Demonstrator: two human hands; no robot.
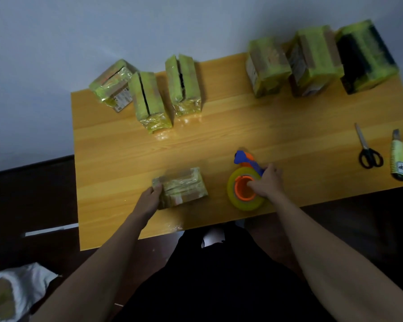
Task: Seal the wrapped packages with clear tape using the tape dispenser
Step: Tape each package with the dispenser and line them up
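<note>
Tape dispenser (246, 187) gripped by right hand (266, 183) on tabletop (219, 135); left hand (150, 198) fingers grasp wrapped package (182, 188) beside it. Sealing about to start; next, likely lift dispenser onto package.

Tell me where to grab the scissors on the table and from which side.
Grip the scissors at the black finger loops, coming from the near edge of the table. They lie flat with the loops toward the person and the closed blades pointing away.

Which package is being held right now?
The flat package at the near edge, gripped by the left hand. The other six stand untouched along the far edge.
</note>
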